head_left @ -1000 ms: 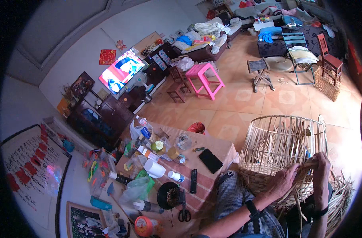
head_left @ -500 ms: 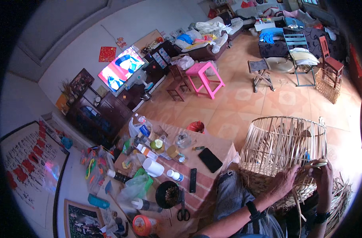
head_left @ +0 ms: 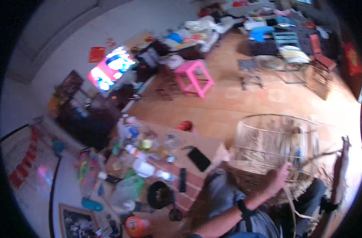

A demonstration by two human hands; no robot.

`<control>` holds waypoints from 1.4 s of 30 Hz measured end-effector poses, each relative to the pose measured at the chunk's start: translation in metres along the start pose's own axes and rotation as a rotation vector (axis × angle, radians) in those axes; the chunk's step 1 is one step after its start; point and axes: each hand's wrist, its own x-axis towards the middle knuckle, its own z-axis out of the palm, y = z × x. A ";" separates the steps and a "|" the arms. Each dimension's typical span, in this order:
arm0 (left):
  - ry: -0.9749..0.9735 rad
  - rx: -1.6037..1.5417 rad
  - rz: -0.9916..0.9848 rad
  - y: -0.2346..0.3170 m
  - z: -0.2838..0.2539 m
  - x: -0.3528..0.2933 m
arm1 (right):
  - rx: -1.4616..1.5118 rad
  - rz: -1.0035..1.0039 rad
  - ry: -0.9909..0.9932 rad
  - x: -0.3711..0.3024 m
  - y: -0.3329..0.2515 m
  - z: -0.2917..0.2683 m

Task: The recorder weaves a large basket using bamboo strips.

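Head view: bunching the left hand (head_left: pixel 282 173) fingers together on a fibre strip (head_left: pixel 321 155) at the basket (head_left: pixel 264 148), beyond the worktop (head_left: pixel 208 144)'s right edge; extending that strip toward the right hand (head_left: pixel 341 155), blurring too much to tell finger closure. Probably handling light and springy, fragile along bare slats; best gripping at dense weave.

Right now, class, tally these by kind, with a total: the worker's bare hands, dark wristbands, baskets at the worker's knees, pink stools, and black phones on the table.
Bare hands: 2 (left hand, right hand, blurred)
Dark wristbands: 2
Slatted basket at the knees: 1
Pink stool: 1
Black phone: 1
Total: 7
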 end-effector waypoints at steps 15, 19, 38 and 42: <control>-0.009 0.309 0.065 0.037 -0.031 -0.008 | 0.176 -0.300 -0.529 -0.078 -0.178 0.002; -0.144 0.254 0.035 0.041 -0.036 -0.015 | 0.111 -0.407 -0.604 -0.087 -0.173 0.003; -0.207 -0.041 -0.088 0.013 -0.011 -0.007 | 0.181 -0.274 -0.549 -0.095 -0.173 0.006; -0.185 0.039 -0.086 0.008 -0.007 -0.004 | 0.079 -0.277 -0.600 -0.092 -0.179 0.012</control>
